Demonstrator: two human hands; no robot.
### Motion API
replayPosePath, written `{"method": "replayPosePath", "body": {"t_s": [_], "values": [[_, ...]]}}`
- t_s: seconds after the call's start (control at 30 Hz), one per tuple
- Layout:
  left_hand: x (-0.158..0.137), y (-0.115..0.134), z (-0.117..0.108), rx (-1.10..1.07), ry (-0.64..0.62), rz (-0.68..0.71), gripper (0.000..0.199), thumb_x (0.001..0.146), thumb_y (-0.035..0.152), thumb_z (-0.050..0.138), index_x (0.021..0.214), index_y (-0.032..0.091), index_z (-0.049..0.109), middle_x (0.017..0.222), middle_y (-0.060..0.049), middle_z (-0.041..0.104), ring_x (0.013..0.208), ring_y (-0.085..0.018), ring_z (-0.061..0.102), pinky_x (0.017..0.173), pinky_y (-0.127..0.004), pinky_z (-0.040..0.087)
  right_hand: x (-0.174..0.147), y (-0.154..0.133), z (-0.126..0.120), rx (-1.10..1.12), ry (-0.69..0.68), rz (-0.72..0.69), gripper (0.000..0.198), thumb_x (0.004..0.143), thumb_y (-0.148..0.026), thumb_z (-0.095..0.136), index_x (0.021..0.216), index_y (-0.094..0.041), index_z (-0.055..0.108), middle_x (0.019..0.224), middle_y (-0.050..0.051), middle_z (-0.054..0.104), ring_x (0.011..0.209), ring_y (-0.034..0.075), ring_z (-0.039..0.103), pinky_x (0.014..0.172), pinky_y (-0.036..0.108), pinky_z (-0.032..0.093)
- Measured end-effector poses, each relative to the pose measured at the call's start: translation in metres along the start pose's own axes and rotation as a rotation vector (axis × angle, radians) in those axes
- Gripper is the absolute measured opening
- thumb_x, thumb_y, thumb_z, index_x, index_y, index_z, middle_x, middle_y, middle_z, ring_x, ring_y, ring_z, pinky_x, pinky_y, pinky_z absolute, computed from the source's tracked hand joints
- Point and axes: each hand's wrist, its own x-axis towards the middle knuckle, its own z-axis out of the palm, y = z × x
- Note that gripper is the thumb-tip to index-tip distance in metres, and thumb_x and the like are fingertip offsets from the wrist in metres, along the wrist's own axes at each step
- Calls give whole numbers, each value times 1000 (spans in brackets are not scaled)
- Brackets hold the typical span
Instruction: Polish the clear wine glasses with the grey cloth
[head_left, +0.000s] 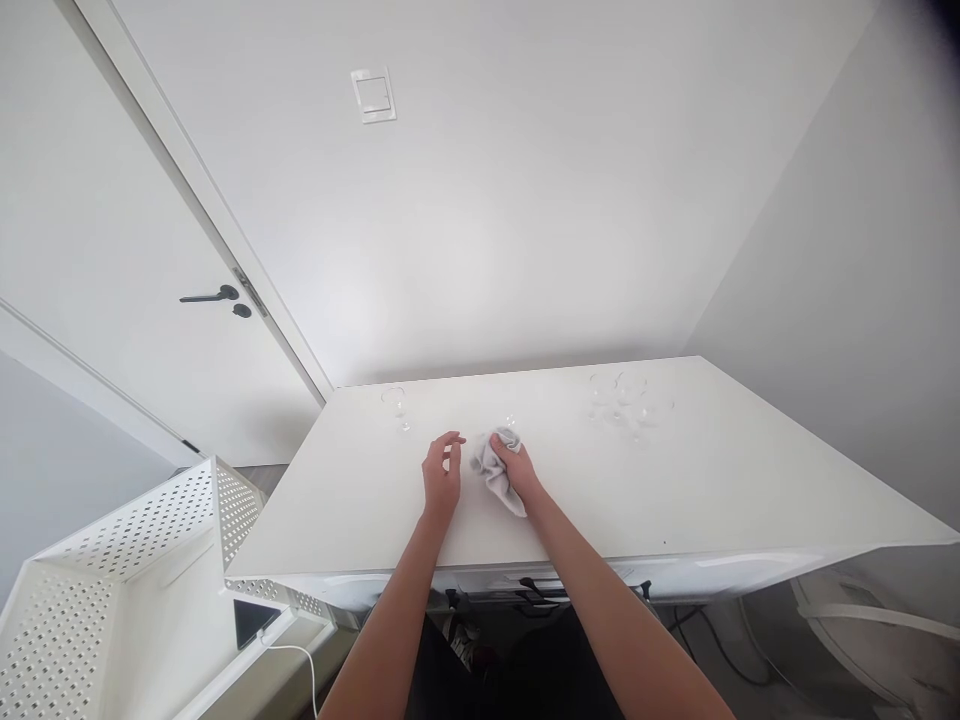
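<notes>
A crumpled light-grey cloth (496, 476) is gripped in my right hand (517, 472), bunched between thumb and fingers, with one end hanging toward me. Just beyond the cloth, a small clear glass piece (511, 420) shows faintly; the cloth hides part of that spot. My left hand (442, 474) is to the left of the cloth, its fingers curved and apart from the thumb, with nothing visible between them. Both hands are over the white tabletop (360, 500). A clear stemmed glass (394, 400) stands beyond my left hand.
Several clear glasses (622, 398) stand close together at the back right, hard to see against the white. A white perforated rack (217, 500) adjoins the table's left side, with a white cable (304, 650). Behind are a wall and a door with a black handle (210, 296).
</notes>
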Motion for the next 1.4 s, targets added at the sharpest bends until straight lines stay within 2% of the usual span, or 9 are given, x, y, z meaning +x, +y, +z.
{"method": "replayPosePath", "body": {"t_s": [0.17, 0.5, 0.73, 0.87, 0.93, 1.07, 1.13, 1.33, 1.4], "values": [[-2, 3, -1, -234, -227, -91, 47, 101, 53, 50, 135, 23, 60, 126, -12, 73, 117, -28, 67, 103, -47, 51, -5, 6, 5, -63, -320, 139, 48, 82, -63, 74, 95, -17, 69, 82, 5, 69, 73, 18, 64, 68, 31, 51], [0, 9, -2, -523, -357, -139, 61, 91, 55, 67, 139, 19, 56, 129, -17, 70, 126, -34, 63, 105, -48, 49, -3, 14, 3, -306, -537, 34, 47, 72, -52, 87, 100, -18, 71, 91, 5, 69, 87, 21, 62, 80, 34, 47], [2, 9, -4, -683, -249, -262, 56, 88, 50, 73, 134, 18, 60, 120, -16, 71, 114, -30, 68, 99, -45, 53, -6, 10, 0, -57, -491, 248, 45, 77, -56, 82, 96, -18, 67, 82, 2, 65, 74, 16, 57, 71, 30, 45], [2, 9, -3, -719, -154, -295, 58, 88, 49, 73, 135, 20, 58, 129, -18, 68, 116, -29, 68, 101, -46, 52, -3, 10, 4, 15, -400, 147, 42, 76, -54, 83, 88, -18, 68, 77, 1, 64, 68, 15, 56, 66, 29, 45], [2, 9, -4, -677, -124, -269, 60, 85, 48, 77, 136, 21, 58, 128, -17, 69, 118, -30, 67, 104, -46, 51, 3, 12, 3, 10, -267, 75, 42, 77, -57, 80, 84, -18, 68, 74, 1, 65, 67, 15, 56, 65, 29, 45], [4, 9, -6, -617, -56, -184, 63, 82, 44, 81, 136, 24, 55, 133, -16, 65, 118, -29, 67, 106, -47, 50, 17, 15, -9, 84, 223, -37, 48, 79, -66, 72, 96, -21, 67, 85, 4, 72, 76, 20, 65, 68, 32, 51], [6, 8, -6, -633, -29, -149, 63, 82, 43, 81, 135, 27, 52, 136, -15, 61, 119, -29, 67, 107, -49, 50, 20, 15, -14, 95, 312, -52, 49, 81, -68, 67, 103, -24, 66, 92, 5, 73, 80, 22, 68, 69, 34, 54], [9, 11, -6, -603, -46, -119, 69, 79, 50, 82, 135, 33, 44, 144, -14, 53, 121, -32, 68, 105, -52, 53, 5, 16, 1, -52, -178, 132, 47, 79, -60, 74, 103, -21, 69, 90, 7, 73, 80, 23, 66, 71, 34, 53], [7, 16, -6, -591, -76, -118, 67, 79, 49, 83, 131, 31, 46, 143, -14, 53, 120, -32, 68, 105, -52, 54, 3, 15, 5, -134, -183, 85, 46, 75, -56, 78, 102, -19, 70, 92, 6, 72, 81, 22, 65, 74, 34, 52]]}}
